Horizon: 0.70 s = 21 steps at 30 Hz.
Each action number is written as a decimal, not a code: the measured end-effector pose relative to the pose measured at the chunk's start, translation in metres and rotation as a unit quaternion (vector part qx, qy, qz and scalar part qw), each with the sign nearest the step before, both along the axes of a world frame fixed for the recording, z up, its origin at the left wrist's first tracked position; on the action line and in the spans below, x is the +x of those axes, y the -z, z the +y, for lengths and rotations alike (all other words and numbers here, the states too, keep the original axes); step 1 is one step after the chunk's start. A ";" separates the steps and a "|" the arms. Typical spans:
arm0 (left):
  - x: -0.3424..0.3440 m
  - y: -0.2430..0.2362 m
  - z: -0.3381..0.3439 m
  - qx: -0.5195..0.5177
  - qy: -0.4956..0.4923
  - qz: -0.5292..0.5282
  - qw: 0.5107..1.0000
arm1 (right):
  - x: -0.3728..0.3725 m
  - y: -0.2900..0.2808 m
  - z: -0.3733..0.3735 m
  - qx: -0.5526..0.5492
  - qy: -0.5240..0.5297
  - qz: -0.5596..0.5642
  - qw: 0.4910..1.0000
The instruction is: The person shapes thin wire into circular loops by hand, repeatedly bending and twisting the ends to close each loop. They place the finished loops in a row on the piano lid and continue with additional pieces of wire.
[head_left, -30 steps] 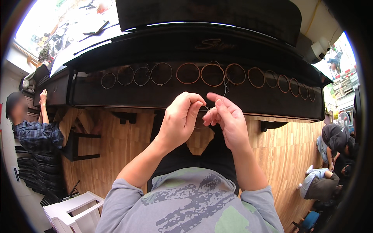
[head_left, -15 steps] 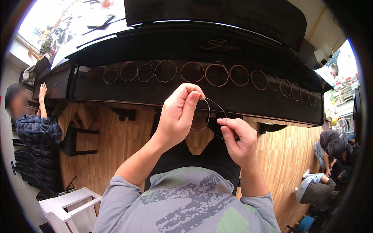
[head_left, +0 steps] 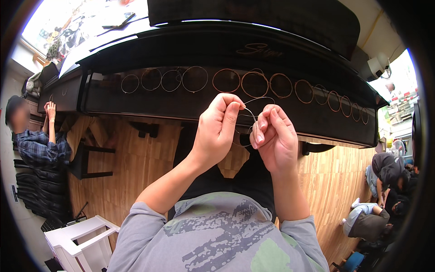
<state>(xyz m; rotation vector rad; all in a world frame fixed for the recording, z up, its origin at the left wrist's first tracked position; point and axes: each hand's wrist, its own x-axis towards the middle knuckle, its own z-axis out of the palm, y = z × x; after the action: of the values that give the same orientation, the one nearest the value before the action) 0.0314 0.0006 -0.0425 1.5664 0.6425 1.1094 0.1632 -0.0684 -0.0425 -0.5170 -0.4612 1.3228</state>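
Observation:
My left hand (head_left: 217, 129) pinches a thin wire loop (head_left: 262, 97) between thumb and index finger at chest height. Close at its right, my right hand (head_left: 276, 136) has curled fingers on the same wire. The wire arcs above and between my hands, partly hidden behind my fingers. Beyond them, a row of coiled wires lies along the front of a black piano (head_left: 136, 104): several silver coils (head_left: 183, 79) on the left and several copper-coloured coils (head_left: 213, 80) toward the middle and right.
A person in a plaid shirt (head_left: 41, 149) sits by a black chair (head_left: 93, 174) at left, hands at another black surface. A white wooden piece of furniture (head_left: 77, 240) is at lower left. Other people (head_left: 389, 170) crouch at right on the wooden floor (head_left: 326, 195).
My right hand went out to the right, opening the loop, then came back up beside my left hand with palm turned more toward me. My left hand rose slightly and shifted right.

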 end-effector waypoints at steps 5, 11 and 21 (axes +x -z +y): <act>-0.002 0.007 0.002 0.103 -0.060 0.037 0.992 | -0.007 0.004 0.002 -0.010 -0.066 0.114 0.991; -0.004 0.001 0.003 -0.148 0.178 -0.145 0.962 | -0.004 0.010 0.002 -0.040 -0.132 0.158 0.978; 0.002 -0.001 -0.005 0.121 -0.094 0.038 0.987 | -0.012 0.009 -0.010 -0.094 -0.107 0.009 0.990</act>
<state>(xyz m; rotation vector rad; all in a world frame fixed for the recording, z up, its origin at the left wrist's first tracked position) 0.0333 -0.0042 -0.0415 1.7903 0.7416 1.3120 0.1513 -0.0786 -0.0519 -0.6241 -0.3876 1.5867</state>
